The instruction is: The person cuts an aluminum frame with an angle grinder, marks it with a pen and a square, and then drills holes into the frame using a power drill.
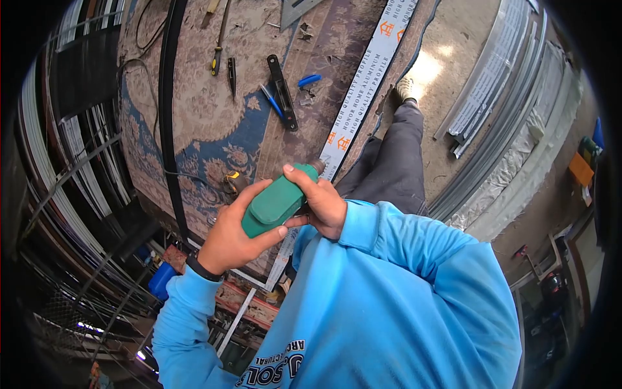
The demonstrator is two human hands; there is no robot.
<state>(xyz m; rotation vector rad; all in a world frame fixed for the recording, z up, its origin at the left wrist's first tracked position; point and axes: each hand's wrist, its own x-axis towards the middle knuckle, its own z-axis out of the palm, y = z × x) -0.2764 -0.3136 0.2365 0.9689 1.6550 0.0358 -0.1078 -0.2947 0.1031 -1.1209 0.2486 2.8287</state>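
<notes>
A green power tool [275, 202] with a rounded boxy body is held between both hands, above the table's near edge. My left hand [236, 230] wraps its left side, thumb along the lower edge and fingers over the far side. On the right side, my right hand [322, 204] grips the tool with its thumb on top; its other fingers are partly hidden. The tool's dark nose points up and right over a white aluminum profile [366, 84] with printed lettering. A yellow and black object [232, 180] lies just beyond my left hand.
On the patterned carpet [188, 97] lie a screwdriver [217, 59], a black bar-shaped tool [280, 91], a blue pen [271, 100] and a dark cable. A long black strip [170, 123] crosses the left. Profiles [499, 84] lie on the right floor; racks [71, 149] stand left.
</notes>
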